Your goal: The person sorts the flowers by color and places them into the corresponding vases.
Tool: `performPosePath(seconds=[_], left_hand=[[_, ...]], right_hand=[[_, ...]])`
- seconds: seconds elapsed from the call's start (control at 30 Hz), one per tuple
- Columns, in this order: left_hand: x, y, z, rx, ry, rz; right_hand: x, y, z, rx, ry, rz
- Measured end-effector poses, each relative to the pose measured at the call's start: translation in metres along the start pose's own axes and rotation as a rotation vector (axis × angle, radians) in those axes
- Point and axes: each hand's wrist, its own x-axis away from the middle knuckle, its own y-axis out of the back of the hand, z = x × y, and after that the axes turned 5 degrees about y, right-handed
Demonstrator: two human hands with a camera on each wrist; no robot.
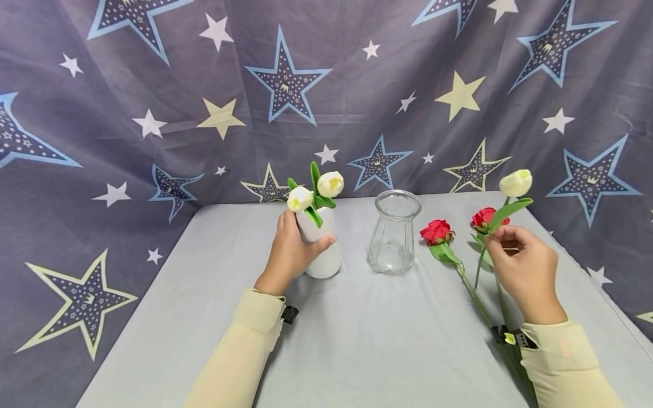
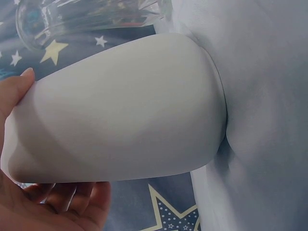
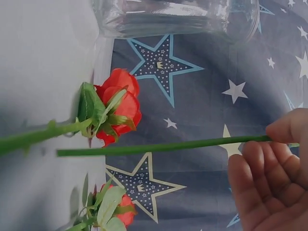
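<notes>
Two white, green-leaved tulips are standing in the round white vase, left grip holding it, right grip pinching a third white tulip, not yet in.

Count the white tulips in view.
3: one white tulip and a second tulip in the white vase, a third tulip pinched by the right hand. No others show.

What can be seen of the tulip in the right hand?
The tulip has a pale cream-yellow bloom, a broad green leaf and a slim, smooth green stem; it looks artificial. It is nearly upright, bloom uppermost, pinched high on the stem by the right hand's grip. The lower end appears free, near the red roses.
</notes>
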Motion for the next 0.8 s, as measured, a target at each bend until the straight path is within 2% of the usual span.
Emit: performPosePath(seconds=[0.43,0.8], left_hand=[[0.001,0.000,0.000,0.011,-0.005,0.000],[0.002,0.002,-0.002,0.002,-0.003,0.001]], right_hand=[[-0.001,0.000,0.015,-0.089,0.146,-0.070],[-0.010,0.001,0.033,-0.122,0.165,-0.060]])
